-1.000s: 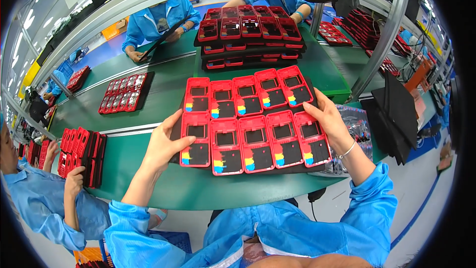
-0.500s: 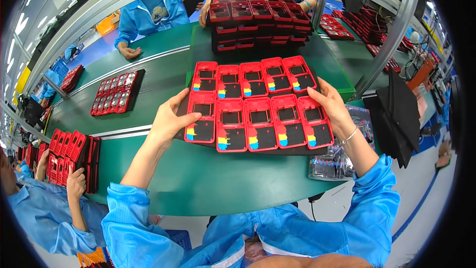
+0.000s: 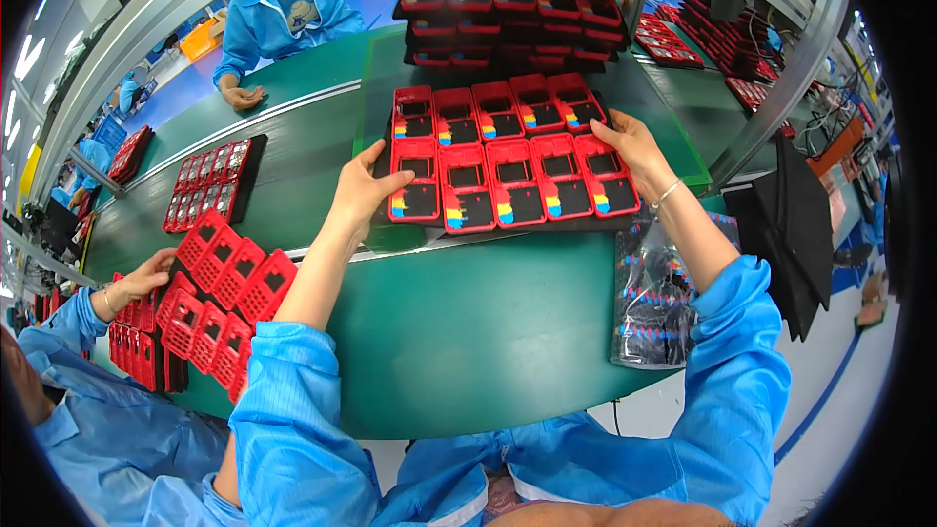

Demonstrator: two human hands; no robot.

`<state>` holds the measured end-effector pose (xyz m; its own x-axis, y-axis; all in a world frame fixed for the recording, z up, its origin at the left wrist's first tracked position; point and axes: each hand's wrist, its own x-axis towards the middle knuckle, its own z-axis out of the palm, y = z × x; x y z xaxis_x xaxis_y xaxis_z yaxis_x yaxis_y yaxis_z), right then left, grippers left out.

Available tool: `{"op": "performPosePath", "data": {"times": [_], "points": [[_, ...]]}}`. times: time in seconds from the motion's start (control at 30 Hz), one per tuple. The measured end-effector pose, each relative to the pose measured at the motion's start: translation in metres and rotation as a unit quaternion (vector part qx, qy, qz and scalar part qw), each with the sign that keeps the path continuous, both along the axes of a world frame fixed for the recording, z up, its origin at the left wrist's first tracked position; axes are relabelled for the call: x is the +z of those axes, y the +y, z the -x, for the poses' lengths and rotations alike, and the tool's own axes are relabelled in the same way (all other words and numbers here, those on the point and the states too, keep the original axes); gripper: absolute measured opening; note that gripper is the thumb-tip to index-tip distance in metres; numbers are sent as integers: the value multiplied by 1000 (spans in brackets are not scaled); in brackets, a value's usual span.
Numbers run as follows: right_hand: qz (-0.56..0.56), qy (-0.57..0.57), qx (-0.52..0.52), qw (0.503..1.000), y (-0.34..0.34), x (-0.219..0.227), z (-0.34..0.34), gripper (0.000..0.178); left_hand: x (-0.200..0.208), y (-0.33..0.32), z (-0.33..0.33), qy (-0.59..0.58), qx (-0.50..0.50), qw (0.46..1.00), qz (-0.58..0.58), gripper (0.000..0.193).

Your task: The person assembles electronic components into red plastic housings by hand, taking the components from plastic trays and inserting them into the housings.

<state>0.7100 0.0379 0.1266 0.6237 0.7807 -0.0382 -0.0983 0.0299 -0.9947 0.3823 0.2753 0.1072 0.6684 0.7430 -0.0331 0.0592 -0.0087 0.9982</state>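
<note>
Between my hands is a black foam tray (image 3: 586, 224) with two rows of red plastic device housings (image 3: 510, 151), each with a dark window and yellow, blue and red marks. My left hand (image 3: 366, 193) grips the tray's left edge, thumb over the near-left housing. At the right edge my right hand (image 3: 632, 151) holds it, thumb on top near the far-right housing. The tray is over the green work surface, just short of a tall stack of similar loaded trays (image 3: 508, 15). Whether its underside touches the surface, I cannot tell.
A clear bag of small parts (image 3: 649, 307) lies by my right forearm, with black foam sheets (image 3: 786, 220) beyond it. A metal post (image 3: 781, 78) stands at right. Another tray (image 3: 210, 185) sits on the conveyor. At left, a co-worker handles a tilted red tray (image 3: 229, 298); another person (image 3: 293, 15) is across.
My hands have carried the tray away from me, toward the stack, exposing more green surface in front. The co-worker at left has brought a tray of red housings up and tilted it near my left arm.
</note>
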Motion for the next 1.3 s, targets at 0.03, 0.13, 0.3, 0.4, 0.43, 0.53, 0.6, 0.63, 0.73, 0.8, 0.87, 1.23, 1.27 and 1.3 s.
{"op": "performPosePath", "data": {"times": [0.03, 0.13, 0.3, 0.4, 0.43, 0.53, 0.6, 0.63, 0.73, 0.8, 0.87, 1.23, 1.27, 1.3], "points": [[-1, -8, -7, 1000, 5, 0, -6, 40, -2, 6, -6, 0, -1, 1000, 3, 85], [9, -16, -29, 999, 19, -6, -25, 41, -6, 20, -25, 9, 0, 999, -38, 86], [-11, -83, -54, 995, 57, -9, -39, 57, -25, 45, -31, 45, 53, 983, -170, 80], [14, -112, -90, 990, 65, -25, -76, 77, -24, 50, -11, 22, 62, 961, -269, 75], [23, -97, -70, 993, 60, -23, -81, 82, -15, 46, 6, 16, 43, 959, -279, 73], [15, -121, -63, 991, 53, -24, -84, 76, 4, 52, 89, 110, 50, 953, -277, 61], [15, -163, -94, 982, 46, -32, -86, 72, 7, 59, 147, 157, 60, 946, -278, 57], [-14, -225, -138, 964, 34, -38, -84, 65, 8, 56, 177, 186, 59, 938, -285, 55], [-129, -304, -178, 927, -6, -27, -3, 51, -14, 46, 271, 220, 111, 933, -263, 54], [-126, -274, -147, 942, -28, -25, 73, 46, -41, 38, 334, 284, 163, 910, -252, 55], [-85, -216, -42, 972, -50, -32, 139, 44, -80, 40, 395, 310, 196, 892, -266, 57], [111, 185, 303, 928, -33, -100, 332, 67, -95, -3, 418, 367, 219, 898, -101, 73], [118, 173, 306, 929, -35, -99, 336, 69, -98, -15, 414, 360, 228, 901, -79, 75], [120, 172, 306, 928, -42, -100, 336, 69, -100, -25, 409, 362, 208, 905, -86, 70]]}}
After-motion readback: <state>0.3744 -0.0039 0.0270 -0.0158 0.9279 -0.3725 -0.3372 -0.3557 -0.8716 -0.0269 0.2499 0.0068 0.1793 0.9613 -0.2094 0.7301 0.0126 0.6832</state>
